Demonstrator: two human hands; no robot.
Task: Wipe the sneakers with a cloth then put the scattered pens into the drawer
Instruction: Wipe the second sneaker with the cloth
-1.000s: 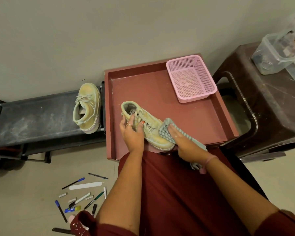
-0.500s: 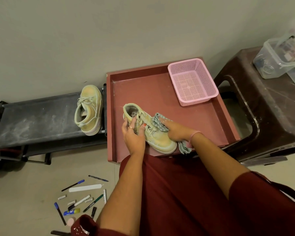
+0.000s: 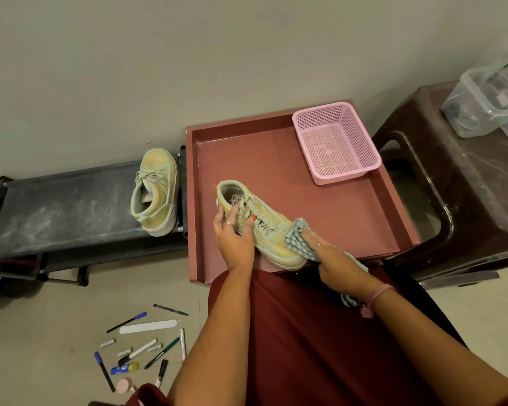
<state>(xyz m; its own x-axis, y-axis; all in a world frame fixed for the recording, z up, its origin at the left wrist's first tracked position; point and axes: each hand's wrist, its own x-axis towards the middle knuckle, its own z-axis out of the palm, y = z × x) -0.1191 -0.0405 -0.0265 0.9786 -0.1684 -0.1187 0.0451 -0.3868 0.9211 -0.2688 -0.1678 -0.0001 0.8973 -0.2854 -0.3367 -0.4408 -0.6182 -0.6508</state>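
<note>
A dusty pale green sneaker (image 3: 272, 230) lies in the red open drawer (image 3: 393, 200), toe toward me. My left hand (image 3: 232, 238) grips its laced upper near the collar. My right hand (image 3: 333, 259) presses a grey checked cloth (image 3: 298, 238) against the sneaker's right side near the toe; the cloth's tail hangs under my wrist. The second sneaker (image 3: 156, 189) stands on a black low shelf (image 3: 56, 212) to the left. Several pens and markers (image 3: 147, 344) lie scattered on the floor at lower left.
A pink mesh basket (image 3: 361, 150) sits in the drawer's far right corner. A dark brown plastic stool (image 3: 467, 200) at the right carries clear plastic containers (image 3: 481, 104). A wall runs behind. My maroon-clothed lap (image 3: 320, 347) fills the lower middle.
My right hand has drawn the cloth from the laces back down the sneaker's right side toward the toe. The left hand keeps its hold on the sneaker.
</note>
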